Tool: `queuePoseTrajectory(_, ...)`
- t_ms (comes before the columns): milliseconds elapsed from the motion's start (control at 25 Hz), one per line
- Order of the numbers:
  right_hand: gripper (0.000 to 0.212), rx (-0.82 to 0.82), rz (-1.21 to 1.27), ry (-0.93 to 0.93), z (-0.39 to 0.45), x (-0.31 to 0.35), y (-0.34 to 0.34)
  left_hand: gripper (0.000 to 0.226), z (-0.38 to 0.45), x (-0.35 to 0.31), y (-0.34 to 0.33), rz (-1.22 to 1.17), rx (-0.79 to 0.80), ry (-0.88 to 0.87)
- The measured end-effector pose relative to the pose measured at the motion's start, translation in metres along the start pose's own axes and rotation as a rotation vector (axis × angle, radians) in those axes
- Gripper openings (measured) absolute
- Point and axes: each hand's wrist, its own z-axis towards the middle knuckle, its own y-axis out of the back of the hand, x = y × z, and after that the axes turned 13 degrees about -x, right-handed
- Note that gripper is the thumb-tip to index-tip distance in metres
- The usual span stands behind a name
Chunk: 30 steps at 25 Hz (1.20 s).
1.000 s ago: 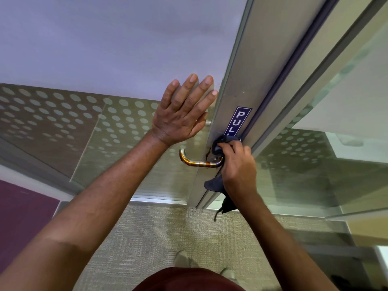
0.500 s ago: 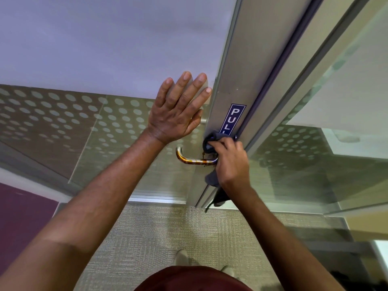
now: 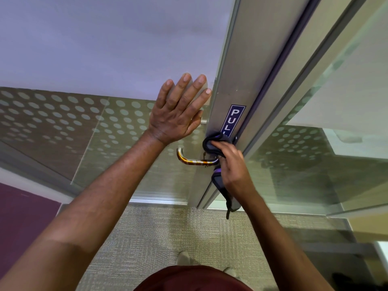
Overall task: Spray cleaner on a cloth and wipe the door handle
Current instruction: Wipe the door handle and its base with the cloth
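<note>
The curved, polished metal door handle [image 3: 196, 159] juts out from the grey aluminium door frame [image 3: 247, 66], its free end bending up at the left and its base meeting the frame at the right. Bunched against that base is a dark navy cloth [image 3: 216, 143] — it covers the spot where the handle joins the frame and the bottom edge of a blue "PULL" sticker [image 3: 234, 119]. The right hand [image 3: 234, 164] grips the cloth, fingers curled round it and pressing it to the frame, while a loose tail of the fabric hangs down below the wrist. Just above and left of the handle, the left hand [image 3: 178, 114] lies flat on the frosted glass door panel with a dotted band [image 3: 88, 114], fingers straight and slightly spread, fingertips reaching the frame's edge — it holds nothing. Below lies beige ribbed carpet [image 3: 151, 238], with a maroon patch of floor [image 3: 21, 217] at the far left.
</note>
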Motion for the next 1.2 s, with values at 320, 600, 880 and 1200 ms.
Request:
queuePoseTrajectory(320, 0.048, 0.09, 0.192, -0.087, -0.008, -0.006, -0.009, 0.076, 0.002, 0.004, 0.002, 0.005, -0.01, 0.014)
queuePoseTrajectory(600, 0.037, -0.065, 0.1, -0.016, -0.022, -0.001, -0.023, 0.073, 0.007, -0.001, -0.004, 0.002, -0.013, 0.002)
queuePoseTrajectory(880, 0.038, -0.112, 0.049, -0.067, -0.034, 0.015, -0.047, 0.077, 0.0, 0.003, -0.001, 0.008, -0.009, 0.006)
queuePoseTrajectory(1200, 0.042, -0.182, -0.077, -0.088, -0.035, 0.031, -0.059, 0.075, 0.0, 0.002, -0.003, 0.009, -0.019, -0.001)
